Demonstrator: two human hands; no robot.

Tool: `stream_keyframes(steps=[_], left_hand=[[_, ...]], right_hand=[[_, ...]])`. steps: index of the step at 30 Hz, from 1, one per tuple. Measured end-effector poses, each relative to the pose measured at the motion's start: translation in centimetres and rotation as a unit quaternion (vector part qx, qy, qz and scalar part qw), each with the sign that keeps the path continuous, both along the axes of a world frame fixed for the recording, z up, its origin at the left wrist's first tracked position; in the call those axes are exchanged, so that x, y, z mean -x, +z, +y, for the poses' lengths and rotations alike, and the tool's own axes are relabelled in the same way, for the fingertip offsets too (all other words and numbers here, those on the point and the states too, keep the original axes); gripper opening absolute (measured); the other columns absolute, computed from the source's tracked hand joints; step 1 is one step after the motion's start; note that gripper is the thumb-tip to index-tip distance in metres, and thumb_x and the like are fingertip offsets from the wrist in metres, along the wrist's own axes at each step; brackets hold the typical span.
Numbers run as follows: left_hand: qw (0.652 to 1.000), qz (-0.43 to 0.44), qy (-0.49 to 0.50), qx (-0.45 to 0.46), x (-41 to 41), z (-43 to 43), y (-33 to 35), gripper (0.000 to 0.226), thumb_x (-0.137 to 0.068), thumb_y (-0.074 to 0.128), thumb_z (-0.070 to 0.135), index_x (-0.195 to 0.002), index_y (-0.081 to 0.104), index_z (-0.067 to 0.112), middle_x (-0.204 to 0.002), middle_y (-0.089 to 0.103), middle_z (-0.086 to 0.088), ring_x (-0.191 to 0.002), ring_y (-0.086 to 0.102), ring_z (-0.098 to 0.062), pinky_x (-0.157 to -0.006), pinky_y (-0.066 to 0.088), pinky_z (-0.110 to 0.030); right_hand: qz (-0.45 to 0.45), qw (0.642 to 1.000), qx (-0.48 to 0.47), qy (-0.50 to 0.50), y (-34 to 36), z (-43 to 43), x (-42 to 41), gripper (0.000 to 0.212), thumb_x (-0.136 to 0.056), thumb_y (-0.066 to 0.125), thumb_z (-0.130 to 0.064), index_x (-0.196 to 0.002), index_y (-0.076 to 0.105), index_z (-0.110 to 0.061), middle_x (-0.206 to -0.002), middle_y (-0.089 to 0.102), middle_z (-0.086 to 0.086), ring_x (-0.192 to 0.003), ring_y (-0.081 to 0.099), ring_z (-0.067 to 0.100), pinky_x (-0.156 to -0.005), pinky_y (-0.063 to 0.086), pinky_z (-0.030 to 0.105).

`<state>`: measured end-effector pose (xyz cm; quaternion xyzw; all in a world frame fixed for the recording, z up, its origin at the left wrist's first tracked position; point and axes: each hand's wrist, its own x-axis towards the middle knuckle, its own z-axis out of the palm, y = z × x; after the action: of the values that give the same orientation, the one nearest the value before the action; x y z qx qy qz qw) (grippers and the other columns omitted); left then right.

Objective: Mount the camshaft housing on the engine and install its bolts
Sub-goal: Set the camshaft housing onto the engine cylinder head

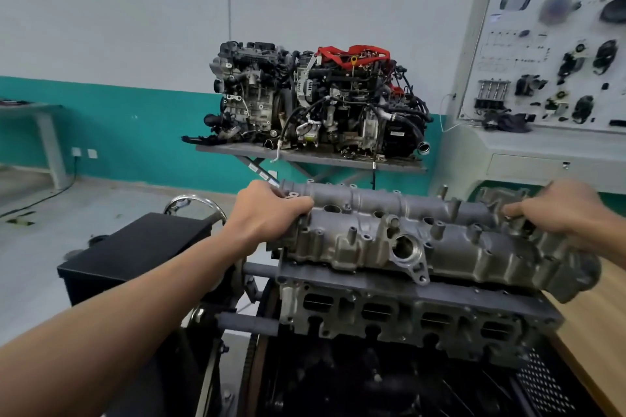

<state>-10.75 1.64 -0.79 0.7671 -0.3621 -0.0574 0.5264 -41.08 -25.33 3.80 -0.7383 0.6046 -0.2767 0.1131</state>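
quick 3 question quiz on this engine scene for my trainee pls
1. True or false: the left hand grips one end of the grey cast-metal camshaft housing.
2. What stands on the grey table by the far wall? A tyres; B assembled engines; C a toolbox.
3. Fill in: the right hand holds the housing's ___ end.
Key: 1 true; 2 B; 3 right.

Grey camshaft housing (423,237) atop engine (406,318) (roughly level).
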Motion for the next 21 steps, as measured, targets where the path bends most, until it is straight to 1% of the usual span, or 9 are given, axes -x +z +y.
stream_keyframes(steps=[2,4,6,10,13,16,18,21], left_hand=[[1.000,-0.009,-0.003,-0.006,0.0,0.1,0.0,0.035,-0.067,0.072,0.035,-0.041,0.054,0.019,-0.038,0.050,0.007,-0.032,0.044,-0.004,-0.035,0.031,-0.014],[1.000,-0.008,-0.003,-0.010,-0.1,0.3,0.1,0.032,-0.065,0.071,0.037,-0.045,0.054,0.019,-0.040,0.047,0.006,-0.034,0.042,-0.008,-0.038,0.033,-0.017],[1.000,-0.014,0.005,-0.013,-0.4,0.6,0.5,0.031,-0.063,0.070,0.040,-0.047,0.056,0.018,-0.040,0.047,0.006,-0.035,0.041,-0.008,-0.037,0.030,-0.015],[0.999,-0.025,0.019,-0.015,-0.8,1.4,0.3,0.031,-0.060,0.067,0.044,-0.049,0.059,0.016,-0.044,0.051,0.003,-0.037,0.043,-0.010,-0.035,0.030,-0.016],[0.999,-0.027,0.028,-0.016,-0.7,1.4,-0.3,0.038,-0.059,0.065,0.047,-0.052,0.062,0.010,-0.047,0.052,0.002,-0.042,0.046,-0.012,-0.041,0.036,-0.021],[0.999,-0.034,0.030,-0.013,-0.6,1.2,-0.6,0.034,-0.059,0.063,0.049,-0.051,0.058,0.017,-0.046,0.050,0.004,-0.043,0.044,-0.013,-0.044,0.036,-0.023],[0.998,-0.045,0.030,-0.011,-0.5,0.9,-0.7,0.033,-0.060,0.063,0.048,-0.047,0.053,0.019,-0.044,0.046,0.005,-0.040,0.041,-0.011,-0.040,0.032,-0.021],[0.998,-0.057,0.032,-0.004,-0.3,0.8,-0.7,0.041,-0.062,0.065,0.045,-0.039,0.047,0.018,-0.037,0.042,0.006,-0.033,0.036,-0.007,-0.033,0.028,-0.018]], right_hand=[[0.009,1.000,0.000,-0.004,0.0,0.1,0.4,0.051,-0.069,0.087,-0.044,-0.055,0.064,-0.001,-0.040,0.053,0.006,-0.043,0.049,0.021,-0.044,0.035,0.022],[0.013,1.000,0.000,-0.001,0.3,0.3,0.6,0.051,-0.068,0.087,-0.043,-0.060,0.067,0.002,-0.053,0.062,0.013,-0.049,0.054,0.025,-0.046,0.038,0.026],[0.006,1.000,-0.007,0.005,0.5,0.6,0.6,0.047,-0.069,0.087,-0.041,-0.064,0.067,0.002,-0.059,0.064,0.014,-0.052,0.056,0.026,-0.046,0.040,0.026],[0.005,1.000,-0.014,0.016,0.4,1.5,0.1,0.045,-0.073,0.086,-0.036,-0.066,0.066,0.004,-0.055,0.056,0.009,-0.048,0.048,0.022,-0.044,0.036,0.023],[0.005,1.000,-0.010,0.016,0.5,1.8,-0.1,0.049,-0.074,0.085,-0.038,-0.071,0.069,0.008,-0.054,0.054,0.009,-0.047,0.046,0.021,-0.045,0.036,0.023],[0.013,1.000,-0.011,0.015,0.5,1.9,0.0,0.051,-0.074,0.084,-0.041,-0.073,0.071,0.008,-0.053,0.055,0.009,-0.046,0.045,0.020,-0.045,0.036,0.023],[0.010,1.000,-0.003,0.016,0.2,1.8,0.3,0.050,-0.072,0.086,-0.039,-0.068,0.069,0.007,-0.053,0.056,0.010,-0.047,0.047,0.021,-0.046,0.037,0.024],[-0.007,1.000,0.003,0.022,-0.1,1.7,0.5,0.046,-0.071,0.087,-0.035,-0.054,0.060,-0.002,-0.043,0.045,0.004,-0.045,0.043,0.020,-0.047,0.035,0.025]])
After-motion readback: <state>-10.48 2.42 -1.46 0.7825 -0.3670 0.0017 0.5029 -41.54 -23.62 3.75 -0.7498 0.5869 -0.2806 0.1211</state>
